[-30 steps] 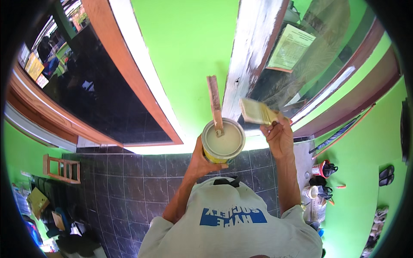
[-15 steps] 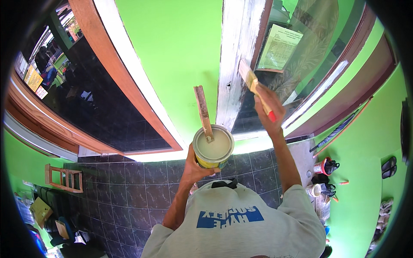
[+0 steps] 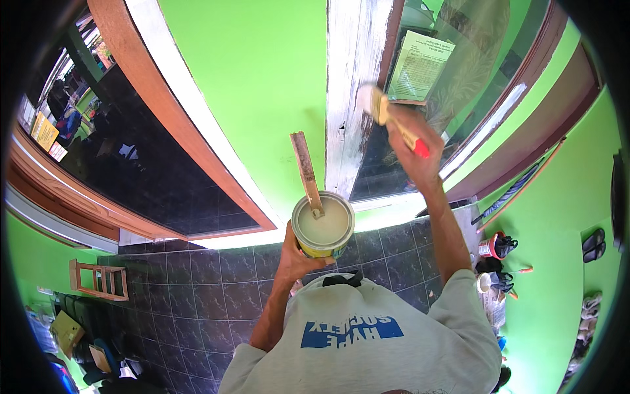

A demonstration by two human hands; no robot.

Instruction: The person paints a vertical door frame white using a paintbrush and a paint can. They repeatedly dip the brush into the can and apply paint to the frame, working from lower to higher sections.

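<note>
My left hand (image 3: 296,255) grips an open paint can (image 3: 323,224) full of pale cream paint, held in front of my chest. A flat wooden stir stick (image 3: 306,169) stands in the can and leans up and to the left. My right hand (image 3: 412,150) is raised and holds a paintbrush (image 3: 387,117) with a red-tipped wooden handle. Its bristles press against a white-painted vertical frame post (image 3: 348,79) beside a glass pane.
A green wall (image 3: 256,85) lies left of the post, with a dark window in a brown frame (image 3: 170,131) further left. Dark tiles (image 3: 197,289) cover the floor. A small wooden stool (image 3: 98,279) stands at lower left. Cans and shoes (image 3: 499,253) lie at right.
My right hand rose from beside the can and carried the brush up onto the white post. The can and stir stick shifted slightly down and left in view.
</note>
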